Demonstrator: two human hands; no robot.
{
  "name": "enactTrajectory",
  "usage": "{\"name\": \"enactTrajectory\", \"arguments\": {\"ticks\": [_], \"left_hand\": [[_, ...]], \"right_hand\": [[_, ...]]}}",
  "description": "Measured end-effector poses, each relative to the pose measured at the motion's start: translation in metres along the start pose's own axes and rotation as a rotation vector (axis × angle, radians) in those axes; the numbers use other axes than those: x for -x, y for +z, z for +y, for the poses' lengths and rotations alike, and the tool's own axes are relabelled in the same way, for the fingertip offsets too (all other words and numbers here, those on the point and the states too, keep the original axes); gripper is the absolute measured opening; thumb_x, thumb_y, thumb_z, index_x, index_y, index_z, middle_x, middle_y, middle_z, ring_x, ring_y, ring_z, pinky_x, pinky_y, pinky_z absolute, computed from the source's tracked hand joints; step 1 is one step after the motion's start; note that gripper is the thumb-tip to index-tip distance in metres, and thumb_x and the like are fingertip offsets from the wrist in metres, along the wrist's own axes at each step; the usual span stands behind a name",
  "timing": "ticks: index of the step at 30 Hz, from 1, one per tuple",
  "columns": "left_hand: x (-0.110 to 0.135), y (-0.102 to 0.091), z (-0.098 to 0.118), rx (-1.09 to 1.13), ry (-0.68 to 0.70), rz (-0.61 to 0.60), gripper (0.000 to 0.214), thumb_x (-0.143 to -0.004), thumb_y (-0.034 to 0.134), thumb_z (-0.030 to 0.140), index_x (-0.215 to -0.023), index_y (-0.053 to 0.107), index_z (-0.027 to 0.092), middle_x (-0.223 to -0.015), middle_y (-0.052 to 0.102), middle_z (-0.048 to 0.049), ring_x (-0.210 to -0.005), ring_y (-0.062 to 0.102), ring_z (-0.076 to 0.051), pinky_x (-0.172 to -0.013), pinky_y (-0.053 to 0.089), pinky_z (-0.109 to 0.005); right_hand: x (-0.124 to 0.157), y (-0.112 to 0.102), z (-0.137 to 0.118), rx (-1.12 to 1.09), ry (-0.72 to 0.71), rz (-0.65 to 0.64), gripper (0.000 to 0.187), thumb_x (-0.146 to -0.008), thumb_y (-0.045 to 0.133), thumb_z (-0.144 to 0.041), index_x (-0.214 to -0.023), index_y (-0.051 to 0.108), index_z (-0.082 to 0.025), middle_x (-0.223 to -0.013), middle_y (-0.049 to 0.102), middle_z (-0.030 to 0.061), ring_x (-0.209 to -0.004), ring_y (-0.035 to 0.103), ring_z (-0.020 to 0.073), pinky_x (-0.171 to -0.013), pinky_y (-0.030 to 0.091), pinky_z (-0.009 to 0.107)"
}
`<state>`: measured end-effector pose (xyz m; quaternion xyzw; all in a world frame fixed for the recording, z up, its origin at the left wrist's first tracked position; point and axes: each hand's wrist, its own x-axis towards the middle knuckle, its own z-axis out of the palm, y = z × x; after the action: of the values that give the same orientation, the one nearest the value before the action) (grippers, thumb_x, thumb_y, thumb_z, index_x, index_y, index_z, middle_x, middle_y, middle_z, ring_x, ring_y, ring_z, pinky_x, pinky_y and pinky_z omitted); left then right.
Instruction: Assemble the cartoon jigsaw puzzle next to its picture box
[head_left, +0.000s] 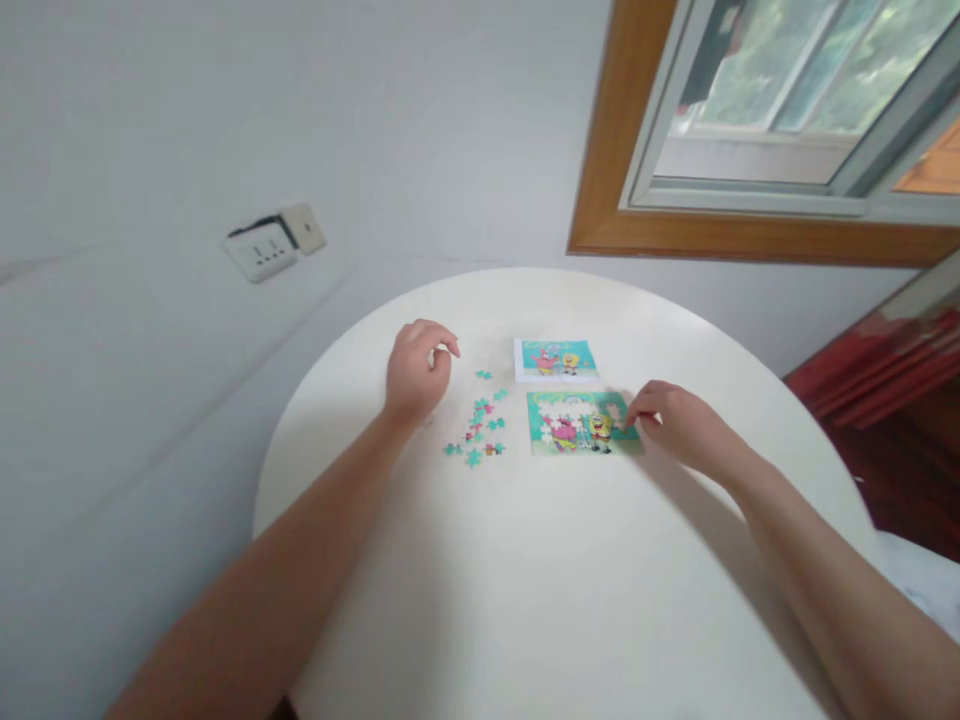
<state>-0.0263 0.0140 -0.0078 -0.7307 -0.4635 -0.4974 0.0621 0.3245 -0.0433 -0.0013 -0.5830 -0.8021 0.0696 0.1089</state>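
A small cartoon jigsaw puzzle (576, 424) lies partly assembled on the round white table (525, 600). My right hand (679, 422) rests at its right edge, fingertips pinched together on the puzzle; what they hold is too small to make out. My left hand (417, 372) sits curled on the table to the left of several loose teal and pink puzzle pieces (480, 428), thumb and forefinger close together with nothing visible in them. A reference picture card (555, 359) lies just beyond the puzzle.
The table stands against a white wall with a socket plate (271, 244) at the left. A wood-framed window (765, 130) is at the upper right. Red fabric (885, 370) shows beyond the table's right edge.
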Motion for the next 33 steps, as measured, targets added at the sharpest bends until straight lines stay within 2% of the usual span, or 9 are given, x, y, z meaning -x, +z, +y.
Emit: {"name": "enactTrajectory", "arguments": {"ticks": [3, 6, 9, 14, 18, 22, 25, 29, 33], "left_hand": [[0.002, 0.001, 0.001, 0.009, -0.007, 0.0, 0.022, -0.067, 0.042, 0.002, -0.065, 0.055, 0.02, -0.08, 0.062, -0.0028, -0.086, 0.057, -0.019, -0.088, 0.042, -0.036], [0.005, 0.002, 0.006, 0.028, -0.011, 0.009, 0.024, -0.067, 0.041, 0.001, -0.066, 0.056, 0.02, -0.079, 0.061, -0.003, -0.085, 0.056, -0.019, -0.087, 0.041, -0.036], [0.008, 0.003, 0.009, 0.054, -0.001, 0.001, 0.025, -0.069, 0.041, 0.0, -0.066, 0.057, 0.019, -0.079, 0.061, -0.0029, -0.084, 0.055, -0.019, -0.087, 0.041, -0.035], [0.011, 0.005, 0.011, 0.069, 0.006, -0.032, 0.025, -0.069, 0.043, 0.001, -0.066, 0.059, 0.019, -0.08, 0.061, -0.0034, -0.084, 0.055, -0.019, -0.085, 0.041, -0.035], [0.011, 0.004, 0.01, 0.075, 0.009, -0.04, 0.026, -0.071, 0.042, 0.0, -0.068, 0.06, 0.019, -0.081, 0.06, -0.0038, -0.085, 0.054, -0.019, -0.085, 0.041, -0.036], [0.011, 0.004, 0.01, 0.084, 0.013, -0.048, 0.026, -0.071, 0.042, 0.0, -0.068, 0.06, 0.019, -0.08, 0.059, -0.0036, -0.085, 0.054, -0.019, -0.085, 0.041, -0.035], [0.011, 0.004, 0.012, 0.085, 0.019, -0.065, 0.026, -0.072, 0.043, 0.0, -0.069, 0.061, 0.019, -0.081, 0.059, -0.0036, -0.086, 0.053, -0.019, -0.084, 0.042, -0.035], [0.01, 0.003, 0.015, 0.085, 0.027, -0.09, 0.026, -0.072, 0.042, 0.0, -0.069, 0.06, 0.019, -0.08, 0.059, -0.0037, -0.086, 0.053, -0.02, -0.084, 0.042, -0.035], [0.009, 0.002, 0.016, 0.087, 0.041, -0.093, 0.025, -0.071, 0.043, 0.001, -0.068, 0.06, 0.018, -0.079, 0.059, -0.0038, -0.085, 0.053, -0.02, -0.083, 0.042, -0.036]], "right_hand": [[0.0, 0.002, -0.009, 0.033, -0.008, 0.088, 0.033, -0.073, 0.045, -0.002, -0.072, 0.074, -0.02, -0.087, 0.063, 0.0081, -0.079, 0.059, 0.0191, -0.077, 0.046, 0.031], [0.001, 0.01, -0.036, -0.045, -0.133, 0.217, 0.035, -0.076, 0.045, -0.002, -0.085, 0.074, -0.019, -0.096, 0.061, 0.0101, -0.085, 0.058, 0.0203, -0.079, 0.046, 0.033], [0.001, 0.027, -0.078, -0.243, -0.359, 0.112, 0.029, -0.083, 0.05, -0.011, -0.102, 0.071, -0.02, -0.096, 0.061, 0.0085, -0.087, 0.058, 0.0181, -0.078, 0.047, 0.03], [-0.006, 0.048, -0.123, -0.125, -0.35, 0.06, 0.023, -0.085, 0.06, -0.031, -0.104, 0.069, -0.022, -0.095, 0.061, 0.008, -0.092, 0.054, 0.0223, -0.082, 0.042, 0.038], [-0.014, 0.051, -0.129, -0.141, -0.331, 0.044, 0.021, -0.083, 0.065, -0.03, -0.101, 0.07, -0.023, -0.097, 0.061, 0.0076, -0.092, 0.053, 0.0216, -0.082, 0.041, 0.037], [-0.017, 0.05, -0.131, -0.198, -0.318, 0.035, 0.011, -0.082, 0.064, -0.019, -0.088, 0.073, -0.024, -0.092, 0.063, 0.0053, -0.088, 0.054, 0.0194, -0.081, 0.04, 0.034], [-0.018, 0.05, -0.133, -0.227, -0.305, 0.02, 0.013, -0.08, 0.063, -0.013, -0.083, 0.072, -0.022, -0.091, 0.064, 0.0047, -0.088, 0.054, 0.0184, -0.081, 0.04, 0.033], [-0.016, 0.051, -0.131, -0.223, -0.316, -0.002, 0.015, -0.081, 0.06, -0.013, -0.089, 0.071, -0.022, -0.094, 0.064, 0.0053, -0.091, 0.055, 0.0186, -0.082, 0.04, 0.033], [-0.012, 0.051, -0.129, -0.172, -0.355, 0.011, 0.021, -0.082, 0.063, -0.023, -0.103, 0.069, -0.023, -0.102, 0.062, 0.0063, -0.095, 0.052, 0.0213, -0.083, 0.039, 0.036]]}}
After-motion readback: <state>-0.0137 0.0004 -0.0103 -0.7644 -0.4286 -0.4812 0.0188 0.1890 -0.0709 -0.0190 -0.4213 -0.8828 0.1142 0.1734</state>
